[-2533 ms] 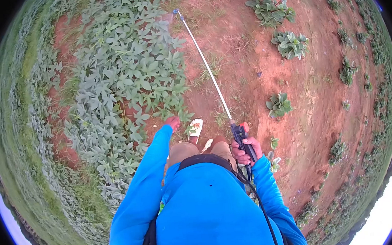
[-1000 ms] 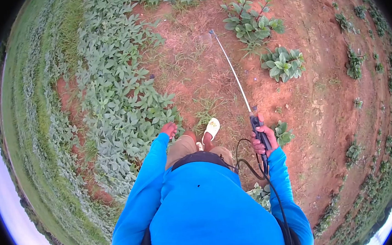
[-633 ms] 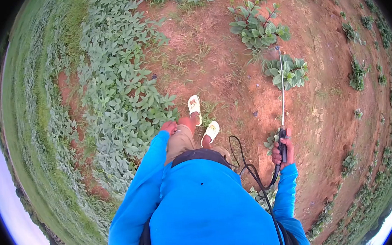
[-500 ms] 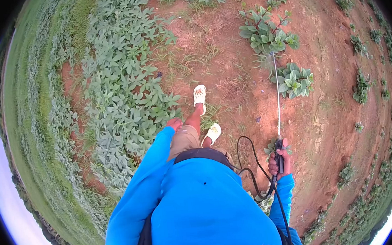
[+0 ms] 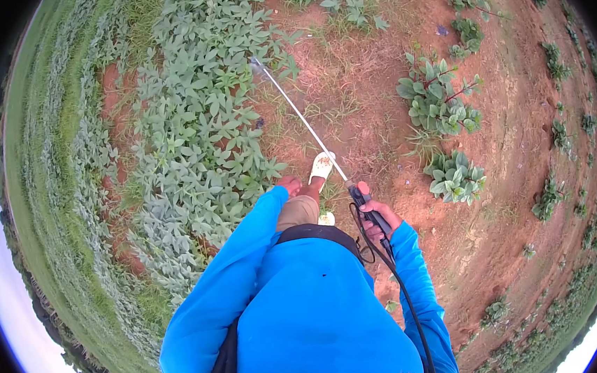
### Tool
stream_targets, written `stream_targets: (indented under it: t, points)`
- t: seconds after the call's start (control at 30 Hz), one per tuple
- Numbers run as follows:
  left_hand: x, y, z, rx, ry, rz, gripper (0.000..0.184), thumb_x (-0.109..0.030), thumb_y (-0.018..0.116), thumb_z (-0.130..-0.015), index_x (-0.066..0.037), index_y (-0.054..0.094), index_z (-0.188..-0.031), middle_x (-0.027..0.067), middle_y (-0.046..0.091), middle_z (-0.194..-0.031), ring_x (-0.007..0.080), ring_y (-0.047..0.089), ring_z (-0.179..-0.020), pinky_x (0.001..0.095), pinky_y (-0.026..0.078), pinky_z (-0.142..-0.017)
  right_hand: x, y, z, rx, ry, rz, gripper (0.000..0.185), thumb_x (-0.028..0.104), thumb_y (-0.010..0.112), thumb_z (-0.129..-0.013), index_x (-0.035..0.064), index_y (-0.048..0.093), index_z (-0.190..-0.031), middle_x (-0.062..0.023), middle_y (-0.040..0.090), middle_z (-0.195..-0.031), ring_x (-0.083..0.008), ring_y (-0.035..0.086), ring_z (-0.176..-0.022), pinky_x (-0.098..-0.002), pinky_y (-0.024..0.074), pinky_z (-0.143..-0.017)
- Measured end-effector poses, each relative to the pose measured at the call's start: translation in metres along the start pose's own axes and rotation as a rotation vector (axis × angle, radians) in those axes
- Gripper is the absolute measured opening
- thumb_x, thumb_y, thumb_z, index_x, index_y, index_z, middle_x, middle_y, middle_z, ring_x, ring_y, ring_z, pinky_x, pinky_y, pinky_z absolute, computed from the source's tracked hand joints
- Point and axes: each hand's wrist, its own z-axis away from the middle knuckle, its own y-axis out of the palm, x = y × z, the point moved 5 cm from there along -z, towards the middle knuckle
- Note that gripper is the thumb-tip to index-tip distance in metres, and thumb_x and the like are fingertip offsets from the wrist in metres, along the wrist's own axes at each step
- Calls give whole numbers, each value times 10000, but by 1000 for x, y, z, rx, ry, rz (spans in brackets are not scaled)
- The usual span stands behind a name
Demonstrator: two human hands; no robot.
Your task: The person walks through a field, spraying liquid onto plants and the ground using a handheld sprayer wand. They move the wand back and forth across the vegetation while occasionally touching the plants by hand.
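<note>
My right hand [image 5: 379,219] is wrapped round the black handle of a spray wand [image 5: 309,131], its thumb lying along the top. The thin pale lance slants forward and left. At its tip a faint mist shows beside the leafy green plants [image 5: 194,103]. A black hose [image 5: 407,297] runs from the handle back along my right sleeve. My left hand [image 5: 289,186] hangs by my left thigh, close to the edge of those plants. Its fingers are too small and partly hidden to make out.
Reddish bare soil [image 5: 369,104] with patches of dry grass runs ahead of my white clogs [image 5: 323,165]. To the right, broad-leaved plants [image 5: 456,177] stand in a row, with a taller reddish-stemmed plant [image 5: 440,98] beyond. Further rows of plants [image 5: 548,198] lie at the far right.
My right hand has swung the spray wand leftward, from the broad-leaved plants on the right to the edge of the leafy plants on the left. The ground has shifted toward me as I step forward.
</note>
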Motion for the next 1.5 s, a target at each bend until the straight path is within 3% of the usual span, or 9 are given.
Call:
stream_targets:
  t: [0.17, 0.47, 0.8, 0.87, 1.1, 1.23, 1.3, 1.43, 1.5]
  points:
    - [-85, -33, 16, -153, -4, -87, 180, -252, 542, -774, -82, 582, -817, 11, 533, -632, 111, 469, -513, 265, 384, -466, 69, 50, -16, 202, 28, 82, 201, 313, 545, -784, 143, 438, -777, 49, 398, -585, -33, 326, -393, -183, 262, -332]
    - [-144, -73, -4, -251, 122, -86, 224, -297, 501, -808, -81, 562, -813, 19, 544, -655, 125, 480, -522, 281, 374, -438, 142, 69, -21, 129, -69, 48, 220, 291, 530, -768, 106, 420, -814, 12, 365, -576, -63, 299, -359, -217, 285, -296]
    - [-110, -63, -42, -259, 2, -450, 343, -333, 522, -738, -71, 618, -937, 114, 625, -840, 216, 599, -755, 351, 475, -686, 131, -19, 48, -29, -145, -280, 270, 342, 506, -798, 77, 455, -804, -29, 429, -564, -131, 379, -354, -272, 331, -307]
    - [-93, -63, -63, -383, 158, -580, 372, -307, 527, -725, -73, 624, -997, 113, 634, -916, 237, 605, -826, 352, 475, -735, 135, -41, 57, -119, -148, -251, 293, 370, 518, -786, 81, 481, -762, -27, 424, -529, -151, 391, -344, -279, 323, -294]
    - [-65, -73, -112, -229, 46, -226, 346, -307, 550, -732, -82, 632, -982, 94, 630, -914, 236, 590, -800, 361, 470, -701, 201, -66, 45, -268, -269, -289, 268, 365, 562, -758, 109, 490, -722, -5, 411, -519, -116, 363, -337, -248, 312, -294]
    - [-166, -66, -88, -218, 221, -698, 312, -296, 549, -735, -67, 635, -929, 84, 624, -859, 203, 579, -721, 347, 466, -643, 263, -55, 22, -118, -269, -237, 268, 365, 563, -759, 118, 462, -735, 3, 401, -528, -97, 347, -337, -238, 301, -289]
    - [-189, -70, -106, -169, -18, -566, 305, -298, 543, -739, -52, 630, -896, 83, 608, -822, 169, 564, -686, 321, 461, -631, 294, -46, 14, -39, -242, -152, 278, 370, 561, -760, 119, 441, -745, 4, 398, -536, -84, 330, -339, -236, 292, -286]
    - [-271, -59, -131, -198, 137, -537, 288, -294, 537, -738, -47, 627, -854, 84, 600, -797, 149, 550, -651, 300, 459, -611, 343, -21, 8, 84, -138, -27, 251, 356, 552, -765, 135, 434, -742, 18, 399, -543, -65, 319, -344, -214, 279, -297]
    - [-299, -53, -153, -172, -3, -352, 301, -321, 541, -760, -67, 617, -902, 56, 609, -802, 151, 556, -669, 289, 455, -590, 362, -9, 5, 163, -102, 21, 229, 350, 553, -768, 149, 445, -744, 31, 401, -552, -53, 316, -355, -205, 271, -306]
